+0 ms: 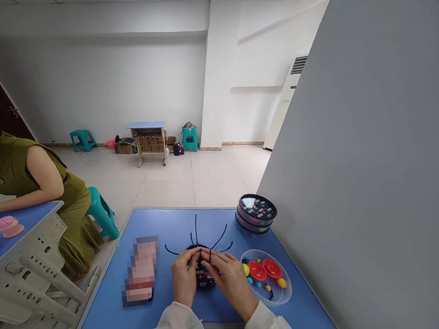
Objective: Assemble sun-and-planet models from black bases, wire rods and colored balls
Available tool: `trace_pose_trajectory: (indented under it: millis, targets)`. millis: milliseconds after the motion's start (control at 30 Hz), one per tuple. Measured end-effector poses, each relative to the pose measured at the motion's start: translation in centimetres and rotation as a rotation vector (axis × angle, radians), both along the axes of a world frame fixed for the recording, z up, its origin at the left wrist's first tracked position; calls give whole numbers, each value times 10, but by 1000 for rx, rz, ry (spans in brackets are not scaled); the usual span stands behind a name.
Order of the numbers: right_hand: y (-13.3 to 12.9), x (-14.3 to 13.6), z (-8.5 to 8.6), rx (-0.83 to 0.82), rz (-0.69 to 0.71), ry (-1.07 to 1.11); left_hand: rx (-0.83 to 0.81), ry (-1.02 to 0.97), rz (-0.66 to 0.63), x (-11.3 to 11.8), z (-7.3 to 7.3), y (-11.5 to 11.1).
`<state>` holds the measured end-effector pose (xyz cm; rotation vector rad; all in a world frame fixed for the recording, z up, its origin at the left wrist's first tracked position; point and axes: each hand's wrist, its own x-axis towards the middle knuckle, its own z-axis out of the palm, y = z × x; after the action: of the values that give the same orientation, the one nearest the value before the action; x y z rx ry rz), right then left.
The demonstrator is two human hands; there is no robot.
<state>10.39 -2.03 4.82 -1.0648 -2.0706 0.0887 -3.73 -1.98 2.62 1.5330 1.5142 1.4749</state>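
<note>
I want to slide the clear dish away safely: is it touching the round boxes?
Apart. The head view shows a strip of blue tabletop between the clear dish and the round boxes.

No readable text, labels, brands, numbers or signs anywhere.

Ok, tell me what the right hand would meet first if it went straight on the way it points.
Most likely the left hand: the right hand points forward and leftward, with a black strand at its fingertips. Depth there is unclear.
</note>
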Motion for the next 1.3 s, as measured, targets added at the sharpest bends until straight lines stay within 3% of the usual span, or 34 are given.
trace_pose_trajectory:
  millis: [133,600,967,1167,1300]
  targets:
    - [1,1,1,20,7,-35,1,20,5,0,0,-1]
    - [-3,4,-26,-7,17,2,54,160,79,1,-13,-8]
    - [-15,1,-29,-56,-22,74,84,252,63,-3,-13,-6]
    - [-24,57,0,-94,-275,6,91,275,66,-1,-12,-14]
    - [-21,103,18,-298,-335,-169,16,215,96,2,-14,-30]
